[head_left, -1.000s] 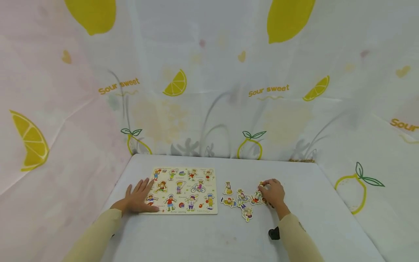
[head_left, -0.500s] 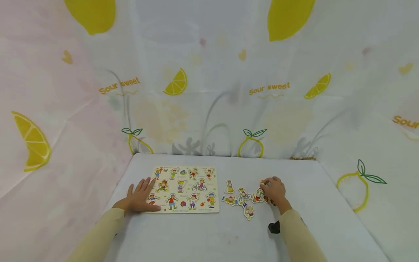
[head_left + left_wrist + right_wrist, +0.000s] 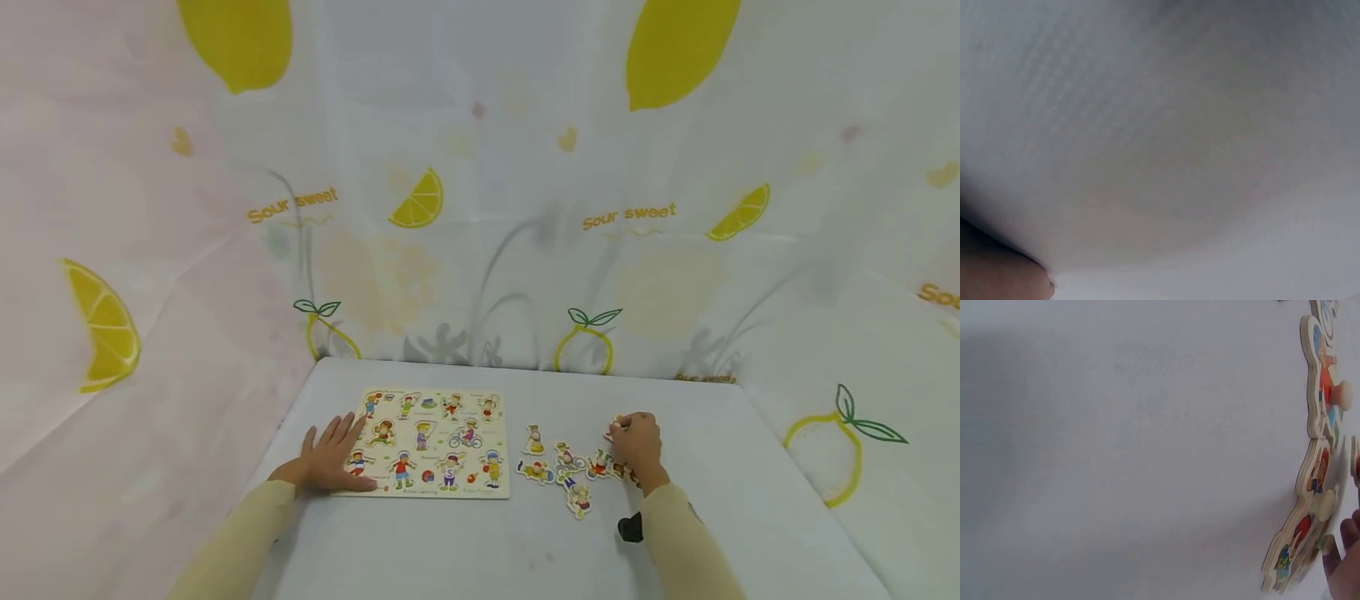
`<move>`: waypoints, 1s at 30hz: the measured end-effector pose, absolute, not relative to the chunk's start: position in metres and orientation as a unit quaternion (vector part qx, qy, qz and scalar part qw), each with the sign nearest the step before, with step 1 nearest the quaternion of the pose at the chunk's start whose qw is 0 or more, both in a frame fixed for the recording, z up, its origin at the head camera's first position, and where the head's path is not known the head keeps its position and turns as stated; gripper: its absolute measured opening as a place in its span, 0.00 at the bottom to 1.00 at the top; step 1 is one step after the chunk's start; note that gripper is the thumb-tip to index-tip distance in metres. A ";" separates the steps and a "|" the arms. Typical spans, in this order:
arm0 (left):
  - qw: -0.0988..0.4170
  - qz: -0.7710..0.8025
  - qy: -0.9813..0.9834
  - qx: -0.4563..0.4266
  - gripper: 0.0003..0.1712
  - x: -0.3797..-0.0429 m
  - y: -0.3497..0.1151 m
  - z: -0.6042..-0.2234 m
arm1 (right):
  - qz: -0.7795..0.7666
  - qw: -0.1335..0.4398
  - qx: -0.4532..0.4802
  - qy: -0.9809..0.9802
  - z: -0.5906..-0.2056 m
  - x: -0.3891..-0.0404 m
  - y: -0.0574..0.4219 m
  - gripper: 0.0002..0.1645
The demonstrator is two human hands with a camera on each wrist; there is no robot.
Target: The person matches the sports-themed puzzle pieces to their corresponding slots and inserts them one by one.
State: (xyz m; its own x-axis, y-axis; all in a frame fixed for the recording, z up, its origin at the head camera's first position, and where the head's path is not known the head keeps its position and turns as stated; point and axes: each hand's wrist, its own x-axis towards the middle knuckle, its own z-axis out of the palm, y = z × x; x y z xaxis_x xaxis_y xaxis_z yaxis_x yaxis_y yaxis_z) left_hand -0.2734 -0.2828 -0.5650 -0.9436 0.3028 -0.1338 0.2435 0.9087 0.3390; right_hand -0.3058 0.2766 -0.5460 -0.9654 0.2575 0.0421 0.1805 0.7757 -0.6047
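Observation:
My left hand [image 3: 330, 454] rests with spread fingers on the left edge of a wooden puzzle board [image 3: 442, 458] printed with sports figures. On the right, my right hand [image 3: 639, 446] pinches a small figure-shaped puzzle piece [image 3: 614, 427] at its fingertips; the hand hides part of it. In the right wrist view, the edge of that puzzle piece [image 3: 1355, 461] shows above the fingers [image 3: 1347, 562]. Several loose knobbed puzzle pieces [image 3: 577, 497] lie between board and right hand, some under or beside the hand. The left wrist view shows only blurred white cloth and a bit of skin.
A white cloth covers the table [image 3: 450, 550]. Behind and at both sides hangs a lemon-print curtain [image 3: 495, 250]. A small black object [image 3: 631, 527] sits by the right sleeve. One puzzle piece [image 3: 534, 440] lies upright nearest the board.
The view has tilted slightly, shifting everything a little right and down. My right hand's fingers have closed in on the piece and turned slightly. The left hand stays on the board.

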 end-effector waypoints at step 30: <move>0.108 0.167 0.975 0.099 0.84 -0.275 -0.279 -0.562 | 0.343 0.118 -0.039 -0.931 -0.526 -0.356 0.158 0.11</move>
State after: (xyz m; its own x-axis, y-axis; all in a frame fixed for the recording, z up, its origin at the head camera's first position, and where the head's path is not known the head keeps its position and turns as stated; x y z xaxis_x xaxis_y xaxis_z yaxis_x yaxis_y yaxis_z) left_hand -0.2750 -0.2790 -0.5623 -0.9570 0.2293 -0.1775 0.1573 0.9248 0.3464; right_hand -0.3561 0.1581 -0.5262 -0.9691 0.1542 0.1923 -0.0072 0.7620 -0.6475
